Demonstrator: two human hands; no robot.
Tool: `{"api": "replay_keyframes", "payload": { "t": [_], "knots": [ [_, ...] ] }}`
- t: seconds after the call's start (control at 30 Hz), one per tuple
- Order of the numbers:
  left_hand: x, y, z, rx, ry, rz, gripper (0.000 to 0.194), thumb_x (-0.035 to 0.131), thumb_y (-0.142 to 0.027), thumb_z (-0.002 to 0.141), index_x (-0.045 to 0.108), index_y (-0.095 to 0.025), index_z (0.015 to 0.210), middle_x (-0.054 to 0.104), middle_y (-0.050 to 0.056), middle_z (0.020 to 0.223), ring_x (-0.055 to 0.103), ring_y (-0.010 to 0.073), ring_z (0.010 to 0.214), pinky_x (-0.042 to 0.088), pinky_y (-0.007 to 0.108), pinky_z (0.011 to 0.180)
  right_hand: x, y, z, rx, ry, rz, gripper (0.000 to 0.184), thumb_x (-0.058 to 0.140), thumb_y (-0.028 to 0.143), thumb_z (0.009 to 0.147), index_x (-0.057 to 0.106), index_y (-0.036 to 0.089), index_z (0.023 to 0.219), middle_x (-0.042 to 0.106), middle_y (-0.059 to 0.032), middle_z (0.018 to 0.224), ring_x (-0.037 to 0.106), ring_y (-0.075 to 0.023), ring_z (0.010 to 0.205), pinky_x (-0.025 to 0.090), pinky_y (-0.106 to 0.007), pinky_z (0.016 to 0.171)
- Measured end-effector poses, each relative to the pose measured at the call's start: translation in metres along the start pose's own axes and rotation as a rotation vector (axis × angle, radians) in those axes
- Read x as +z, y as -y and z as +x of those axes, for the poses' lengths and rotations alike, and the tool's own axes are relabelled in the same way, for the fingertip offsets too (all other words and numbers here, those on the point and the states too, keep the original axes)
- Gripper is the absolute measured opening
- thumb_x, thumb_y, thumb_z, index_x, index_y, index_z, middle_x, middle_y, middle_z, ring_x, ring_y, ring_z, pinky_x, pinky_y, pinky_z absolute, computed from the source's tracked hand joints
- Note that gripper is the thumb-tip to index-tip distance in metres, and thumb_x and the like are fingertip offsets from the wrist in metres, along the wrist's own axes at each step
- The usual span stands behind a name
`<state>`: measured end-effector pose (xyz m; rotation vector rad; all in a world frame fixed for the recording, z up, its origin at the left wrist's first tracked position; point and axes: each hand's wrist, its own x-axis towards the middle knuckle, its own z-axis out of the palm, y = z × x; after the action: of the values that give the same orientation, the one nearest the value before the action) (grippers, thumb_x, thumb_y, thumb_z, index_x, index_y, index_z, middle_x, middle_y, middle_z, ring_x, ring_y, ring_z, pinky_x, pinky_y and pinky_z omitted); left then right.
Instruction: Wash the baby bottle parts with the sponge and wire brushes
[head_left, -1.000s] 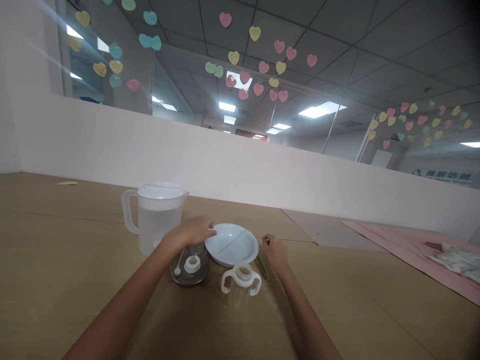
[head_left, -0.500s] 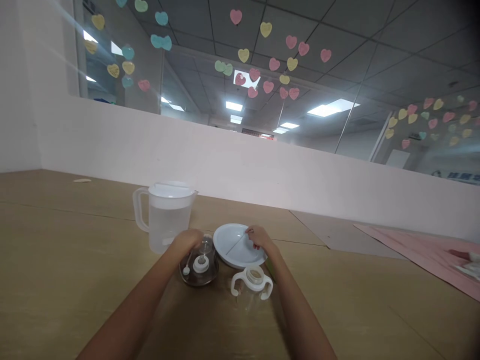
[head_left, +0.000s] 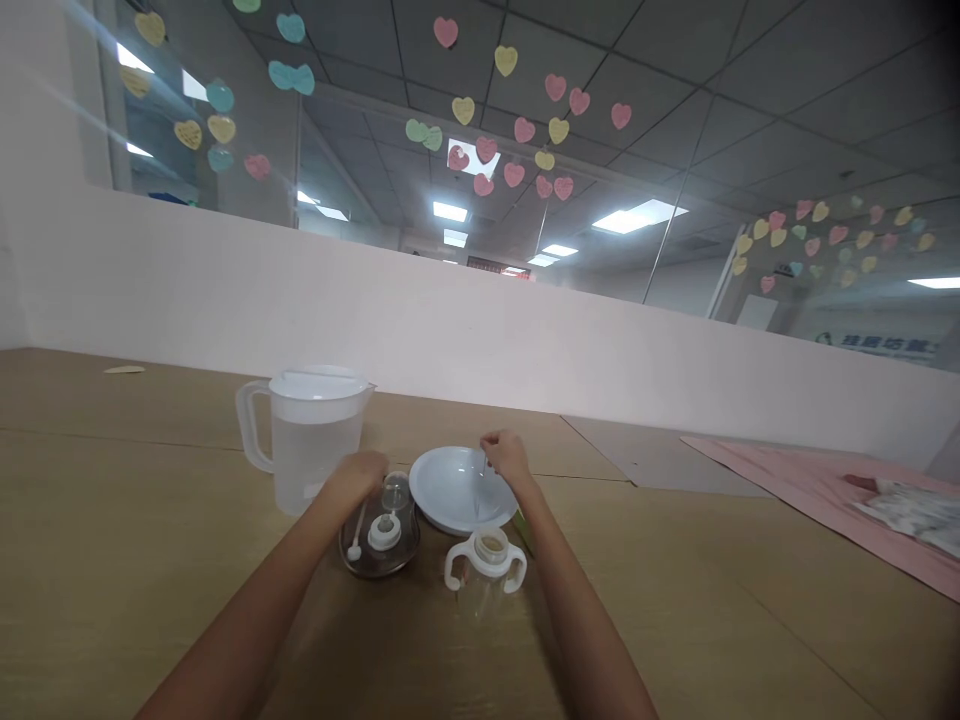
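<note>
My left hand (head_left: 361, 474) is curled at the far left edge of a dark metal tray (head_left: 375, 570); what its fingers grip is hidden. Inside the tray are a white ring-shaped bottle collar (head_left: 385, 534), a clear cap (head_left: 396, 490) and a thin straw with a white end piece (head_left: 355, 550). Between its fingertips, my right hand (head_left: 506, 455) pinches a thin, clear stick (head_left: 483, 466), which slants down into a white bowl (head_left: 435, 500). Nearer me stands a clear baby bottle (head_left: 480, 595) with two white handles and an uncovered mouth.
A lidded translucent pitcher (head_left: 315, 455) with water stands behind the tray at left. Part of a green object (head_left: 523, 530) shows beside the bowl. Pink cloth (head_left: 787, 480) lies at right on the wooden table (head_left: 712, 620), with a white wall (head_left: 450, 330) behind.
The stick in my right hand is now steeper, and the hand has risen slightly relative to the bowl. My left hand stays by the tray. The whole view has shifted a little.
</note>
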<state>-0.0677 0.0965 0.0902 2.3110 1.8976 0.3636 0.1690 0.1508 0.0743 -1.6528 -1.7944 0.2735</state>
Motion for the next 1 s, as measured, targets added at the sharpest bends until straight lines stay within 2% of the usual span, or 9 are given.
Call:
{"api": "replay_keyframes", "payload": {
  "t": [0.1,0.17,0.23,0.33,0.47,0.57,0.73,0.83,1.0],
  "knots": [
    [-0.024,-0.012,-0.012,0.000,-0.027,0.096,0.012,0.061,-0.005,0.042,0.055,-0.014,0.048,0.063,0.012,0.062,0.060,0.0291,0.067,0.043,0.036,0.062,-0.022,0.013,-0.005,-0.020,-0.176,0.019,0.021,0.047,0.021,0.079,0.063,0.018,0.091,0.066,-0.0057,0.095,0.060,-0.0154,0.086,0.043,-0.022,0.074],
    [-0.039,-0.022,-0.020,0.038,-0.088,0.123,0.008,0.055,-0.012,0.055,0.059,-0.016,0.061,0.065,0.010,0.074,0.059,0.0246,0.072,0.042,0.032,0.064,-0.038,0.023,-0.011,-0.043,-0.314,0.099,0.016,0.049,0.023,0.077,0.060,0.019,0.088,0.066,-0.0040,0.087,0.060,-0.0153,0.081,0.043,-0.024,0.073],
    [-0.049,-0.032,-0.026,0.100,-0.208,0.107,0.015,0.048,-0.016,0.066,0.059,-0.018,0.075,0.065,0.008,0.081,0.059,0.0208,0.074,0.041,0.028,0.064,-0.054,0.034,-0.020,-0.087,-0.474,0.253,0.013,0.053,0.024,0.074,0.054,0.019,0.086,0.066,-0.0018,0.077,0.061,-0.0151,0.072,0.044,-0.025,0.070],
    [-0.051,-0.047,-0.029,0.212,-0.377,-0.046,0.021,0.041,-0.023,0.076,0.058,-0.020,0.087,0.065,0.005,0.087,0.059,0.0186,0.075,0.040,0.025,0.062,-0.077,0.051,-0.038,-0.199,-0.610,0.520,0.025,0.057,0.027,0.071,0.045,0.020,0.092,0.065,0.0002,0.073,0.060,-0.0144,0.066,0.046,-0.028,0.067],
    [-0.040,-0.063,-0.024,0.371,-0.407,-0.396,0.024,0.041,-0.030,0.078,0.060,-0.019,0.089,0.066,0.003,0.086,0.059,0.0176,0.079,0.042,0.024,0.066,-0.103,0.076,-0.068,-0.405,-0.613,0.797,0.035,0.058,0.028,0.073,0.043,0.019,0.102,0.064,0.0003,0.073,0.061,-0.0139,0.065,0.050,-0.030,0.063],
    [-0.032,-0.070,-0.020,0.449,-0.379,-0.574,0.025,0.043,-0.031,0.078,0.062,-0.017,0.089,0.066,0.003,0.085,0.059,0.0172,0.079,0.043,0.024,0.068,-0.117,0.091,-0.092,-0.532,-0.635,0.812,0.021,0.057,0.029,0.075,0.052,0.017,0.093,0.062,-0.0019,0.075,0.061,-0.0144,0.070,0.052,-0.030,0.064],
    [-0.029,-0.073,-0.019,0.430,-0.351,-0.669,0.029,0.044,-0.032,0.077,0.063,-0.016,0.092,0.066,0.003,0.085,0.057,0.0186,0.080,0.044,0.026,0.069,-0.131,0.105,-0.122,-0.607,-0.787,0.781,0.015,0.057,0.027,0.077,0.055,0.020,0.090,0.059,-0.0008,0.077,0.060,-0.0134,0.069,0.054,-0.031,0.064],
    [-0.028,-0.074,-0.018,0.426,-0.347,-0.737,0.031,0.045,-0.031,0.076,0.062,-0.015,0.096,0.065,0.004,0.091,0.057,0.0193,0.084,0.044,0.027,0.072,-0.133,0.106,-0.127,-0.639,-0.722,0.771,0.014,0.057,0.026,0.077,0.056,0.020,0.090,0.058,-0.0002,0.076,0.060,-0.0135,0.070,0.055,-0.029,0.061],
    [-0.027,-0.074,-0.017,0.443,-0.328,-0.793,0.029,0.046,-0.031,0.076,0.062,-0.015,0.094,0.065,0.004,0.091,0.056,0.0199,0.087,0.044,0.028,0.075,-0.123,0.104,-0.116,-0.640,-0.564,0.751,0.016,0.056,0.027,0.078,0.055,0.020,0.092,0.058,0.0006,0.075,0.059,-0.0129,0.071,0.056,-0.027,0.059]
  ]
}}
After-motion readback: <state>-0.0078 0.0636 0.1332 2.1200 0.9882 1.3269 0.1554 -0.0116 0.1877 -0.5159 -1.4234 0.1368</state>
